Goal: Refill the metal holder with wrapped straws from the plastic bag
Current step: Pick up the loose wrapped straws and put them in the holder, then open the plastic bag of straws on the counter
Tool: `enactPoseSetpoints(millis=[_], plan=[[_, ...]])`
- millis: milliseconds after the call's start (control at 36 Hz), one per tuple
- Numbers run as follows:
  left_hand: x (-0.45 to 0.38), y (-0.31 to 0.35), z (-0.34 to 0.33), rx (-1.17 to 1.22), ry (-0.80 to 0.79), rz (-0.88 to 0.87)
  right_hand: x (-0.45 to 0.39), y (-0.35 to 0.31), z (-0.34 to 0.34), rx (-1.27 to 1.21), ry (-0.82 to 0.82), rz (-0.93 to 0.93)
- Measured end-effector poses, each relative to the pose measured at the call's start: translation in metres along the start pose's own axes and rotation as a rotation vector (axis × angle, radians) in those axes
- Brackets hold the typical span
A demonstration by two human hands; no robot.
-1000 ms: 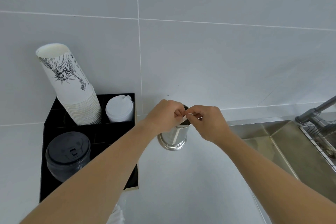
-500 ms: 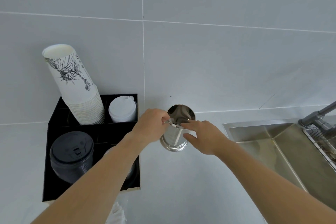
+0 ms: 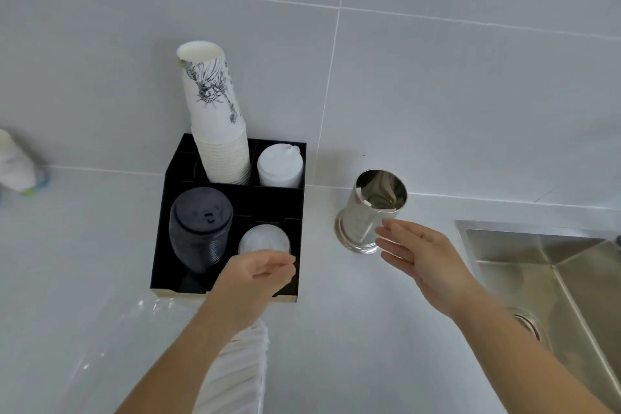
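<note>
The shiny metal holder (image 3: 366, 215) stands upright on the white counter by the wall, with a few wrapped straws leaning inside it. My right hand (image 3: 418, 254) hovers just in front of its base, fingers apart and holding nothing. My left hand (image 3: 258, 274) is lower and to the left, over the front edge of the black organiser, fingers loosely curled and holding nothing. A bundle of white wrapped straws (image 3: 235, 373) lies in a clear plastic bag (image 3: 117, 339) on the counter below my left forearm, partly hidden by it.
A black organiser (image 3: 161, 239) holds a tall stack of printed paper cups (image 3: 215, 118), white lids (image 3: 280, 166), black lids (image 3: 200, 228) and clear lids (image 3: 263, 240). A steel sink (image 3: 554, 282) is at the right. A blurred white bottle (image 3: 16, 165) sits at far left.
Both hands have drawn back from the holder's mouth toward me; the left moved down and left over the organiser. My view shifted left and down, showing the bag of straws.
</note>
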State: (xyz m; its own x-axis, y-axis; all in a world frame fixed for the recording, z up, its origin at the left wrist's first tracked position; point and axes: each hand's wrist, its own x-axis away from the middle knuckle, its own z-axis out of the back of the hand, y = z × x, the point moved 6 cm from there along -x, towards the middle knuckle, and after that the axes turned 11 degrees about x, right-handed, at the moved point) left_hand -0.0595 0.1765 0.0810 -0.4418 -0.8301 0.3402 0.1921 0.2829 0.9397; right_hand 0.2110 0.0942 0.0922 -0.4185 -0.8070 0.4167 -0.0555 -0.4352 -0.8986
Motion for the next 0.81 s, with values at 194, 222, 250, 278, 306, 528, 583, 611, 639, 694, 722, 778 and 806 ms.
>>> enactPoseSetpoints(millis=[194, 222, 250, 278, 306, 528, 583, 611, 639, 694, 722, 778, 806], plan=[[0.077, -0.073, 0.096, 0.009, 0.305, 0.155, 0.026, 0.057, -0.048, -0.01, -0.116, -0.196], [0.085, -0.081, 0.109, 0.007, 0.341, 0.165, 0.028, 0.064, -0.054, -0.007, -0.131, -0.217], [0.093, -0.089, 0.12, 0.002, 0.369, 0.178, 0.031, 0.07, -0.058, -0.005, -0.142, -0.232], [0.103, -0.098, 0.134, -0.009, 0.41, 0.197, 0.033, 0.077, -0.065, 0.006, -0.159, -0.252], [0.111, -0.106, 0.147, -0.011, 0.451, 0.213, 0.036, 0.084, -0.073, 0.022, -0.176, -0.275], [0.144, -0.154, 0.23, -0.041, 0.734, 0.257, 0.067, 0.128, -0.129, 0.138, -0.328, -0.442], [0.145, -0.163, 0.246, -0.061, 0.789, 0.268, 0.074, 0.133, -0.14, 0.146, -0.357, -0.471], [0.147, -0.168, 0.252, -0.066, 0.812, 0.275, 0.078, 0.136, -0.146, 0.15, -0.369, -0.485], [0.147, -0.171, 0.257, -0.069, 0.831, 0.276, 0.081, 0.139, -0.151, 0.152, -0.377, -0.497], [0.146, -0.176, 0.263, -0.066, 0.856, 0.278, 0.085, 0.144, -0.16, 0.155, -0.388, -0.522], [0.145, -0.178, 0.266, -0.069, 0.862, 0.291, 0.086, 0.147, -0.164, 0.162, -0.395, -0.532], [0.141, -0.183, 0.27, -0.049, 0.839, 0.335, 0.088, 0.151, -0.172, 0.192, -0.429, -0.542], [0.138, -0.185, 0.27, -0.014, 0.805, 0.358, 0.09, 0.152, -0.176, 0.208, -0.453, -0.542]])
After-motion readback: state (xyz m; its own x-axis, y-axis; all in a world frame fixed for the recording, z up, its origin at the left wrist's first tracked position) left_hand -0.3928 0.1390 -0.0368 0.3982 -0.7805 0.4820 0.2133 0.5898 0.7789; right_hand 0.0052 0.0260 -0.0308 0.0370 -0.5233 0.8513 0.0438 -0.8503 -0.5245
